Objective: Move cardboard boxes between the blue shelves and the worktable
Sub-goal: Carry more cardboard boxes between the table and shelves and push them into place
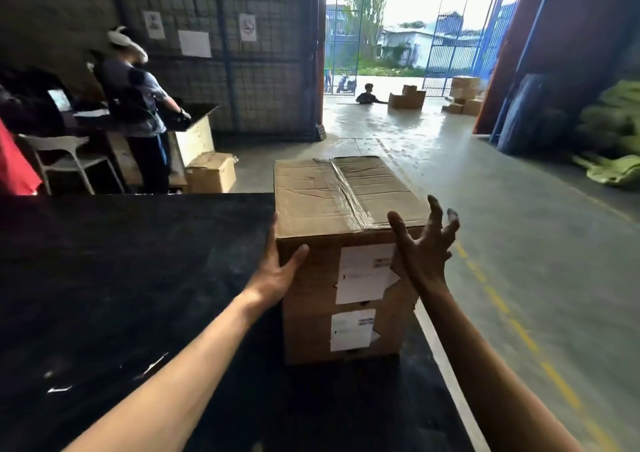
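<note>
Left hand [277, 271] is on the box [346, 243]; its fingers lie straight along the box's left side near the top edge, and the thumb runs across the front face, so the corner sits in the crook between them; a flat press, not a curl. Right hand [424, 243] is off the cardboard; fingers splayed wide apart and bent like a claw, thumb up, hovering just by the box's upper right front corner; whether any fingertip grazes the box I cannot tell.

The box stands upright on the black worktable [121, 278], close to the table's right edge; clear tape runs down the middle of its top flaps; two white labels [367, 273] sit on the front face, one above the other, both torn at the edges.

Further out now; grey concrete floor with a yellow dashed line [519, 330] to the right of the table; a smaller carton [211, 171] on the floor beyond the table's far edge; a person in a blue shirt [138, 105] standing at another bench on the left, a white chair [65, 160] beside it; a wide doorway ahead with stacked cartons [407, 98] near it; green sacks [613, 133] heaped on the far right.
</note>
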A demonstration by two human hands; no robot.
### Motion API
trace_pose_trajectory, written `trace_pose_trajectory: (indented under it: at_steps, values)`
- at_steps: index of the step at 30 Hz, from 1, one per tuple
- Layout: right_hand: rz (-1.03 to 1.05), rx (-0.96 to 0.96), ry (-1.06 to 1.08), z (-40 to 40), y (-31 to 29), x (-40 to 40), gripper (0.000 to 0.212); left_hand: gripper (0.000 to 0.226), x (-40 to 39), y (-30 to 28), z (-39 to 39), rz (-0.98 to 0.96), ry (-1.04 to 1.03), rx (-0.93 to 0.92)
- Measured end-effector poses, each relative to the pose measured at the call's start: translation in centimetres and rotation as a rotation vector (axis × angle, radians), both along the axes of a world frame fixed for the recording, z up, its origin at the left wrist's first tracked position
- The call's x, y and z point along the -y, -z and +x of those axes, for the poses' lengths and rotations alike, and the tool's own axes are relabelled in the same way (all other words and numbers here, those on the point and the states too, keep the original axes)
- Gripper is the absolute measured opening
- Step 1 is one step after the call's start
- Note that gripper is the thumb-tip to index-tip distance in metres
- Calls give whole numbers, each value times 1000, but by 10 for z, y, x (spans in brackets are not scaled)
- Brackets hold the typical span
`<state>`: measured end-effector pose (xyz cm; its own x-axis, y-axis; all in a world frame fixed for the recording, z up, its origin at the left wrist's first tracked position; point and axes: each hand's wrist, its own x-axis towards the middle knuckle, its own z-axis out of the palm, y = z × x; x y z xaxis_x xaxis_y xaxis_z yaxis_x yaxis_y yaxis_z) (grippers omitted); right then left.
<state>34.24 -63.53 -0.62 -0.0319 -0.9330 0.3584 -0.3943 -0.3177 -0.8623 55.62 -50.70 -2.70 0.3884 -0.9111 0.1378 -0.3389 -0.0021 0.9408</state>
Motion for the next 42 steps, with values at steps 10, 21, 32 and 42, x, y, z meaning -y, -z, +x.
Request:
trace_pose_trajectory:
  at_steps: [10, 21, 32, 42]
  values:
    - [132, 329, -164, -19, 26, 23, 92, 63, 8, 20, 6, -90, -101, -133]
    - [-51, 196, -618, 66, -17, 14, 54, 57, -56, -40, 68, -390, -679, 23]
    - [1, 330, -1167, 246, -27, -99, 47, 65, -250, -71, 122, -381, -1198, 226]
    - [81, 440, -1697, 321, -47, -272, 51, 53, -425, -89, 43, -348, -1778, 318]
